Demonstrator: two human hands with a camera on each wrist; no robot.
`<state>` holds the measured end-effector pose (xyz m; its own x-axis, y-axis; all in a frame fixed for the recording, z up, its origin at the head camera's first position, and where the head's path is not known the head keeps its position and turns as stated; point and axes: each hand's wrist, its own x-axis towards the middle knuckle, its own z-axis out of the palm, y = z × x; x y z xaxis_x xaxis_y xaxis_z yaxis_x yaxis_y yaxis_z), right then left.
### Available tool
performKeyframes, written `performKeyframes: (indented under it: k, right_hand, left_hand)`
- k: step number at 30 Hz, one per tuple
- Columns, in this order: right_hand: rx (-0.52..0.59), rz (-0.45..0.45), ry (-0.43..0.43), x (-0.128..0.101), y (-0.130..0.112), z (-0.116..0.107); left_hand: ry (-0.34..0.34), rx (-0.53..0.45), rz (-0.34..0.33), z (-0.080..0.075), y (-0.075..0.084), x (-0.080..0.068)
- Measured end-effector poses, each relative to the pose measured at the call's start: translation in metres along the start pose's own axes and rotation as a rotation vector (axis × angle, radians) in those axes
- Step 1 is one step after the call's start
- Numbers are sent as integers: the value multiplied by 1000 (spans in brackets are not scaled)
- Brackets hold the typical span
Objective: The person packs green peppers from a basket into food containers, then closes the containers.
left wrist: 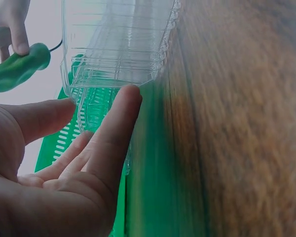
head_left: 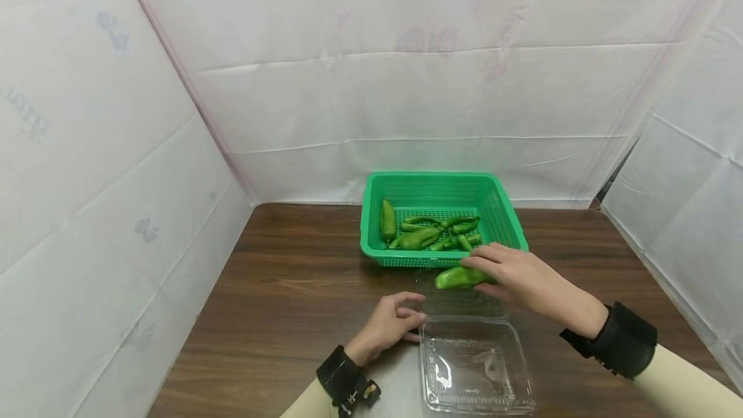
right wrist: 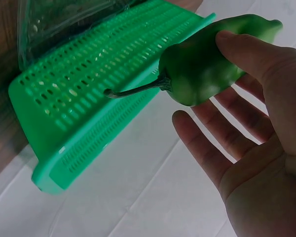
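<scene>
Brown table (head_left: pixel 278 289). Green basket (head_left: pixel 371 224) at 12 o'clock, several peppers inside. Clear clamshell box (head_left: pixel 476 366) at 6 o'clock, open, nothing packed. Right hand (head_left: pixel 516 276) pinching green pepper (head_left: pixel 458 277) above lid. Left hand (head_left: pixel 389 324), fingers relaxed, steadying box edge at 9 o'clock. Early stage.

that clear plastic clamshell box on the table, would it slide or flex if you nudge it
Probably both. The clamshell box looks thin and see-through, so it is likely light and would slide on the smooth wooden table; the left hand touches its edge, perhaps to steady it. The ribbed walls suggest some stiffness, but the open lid would likely flex.
</scene>
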<state>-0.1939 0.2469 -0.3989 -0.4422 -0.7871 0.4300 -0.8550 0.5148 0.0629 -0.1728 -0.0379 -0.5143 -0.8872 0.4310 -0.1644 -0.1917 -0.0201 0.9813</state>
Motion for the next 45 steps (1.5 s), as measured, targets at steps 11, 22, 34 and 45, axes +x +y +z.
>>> performKeyframes:
  k: [11,22,34,45]
  right_hand:
    - [53,-10,-16,-11,-22,12]
    - [110,17,-69,-26,-41,26]
    - [119,29,-88,-33,-51,43]
    - [170,71,-131,-35,-57,54]
  left_hand:
    - [12,-44,2,2,-2,3]
    - [40,-37,-1,4,-4,3]
    - [48,-31,-3,5,-4,2]
    - [46,-27,-5,5,-3,1]
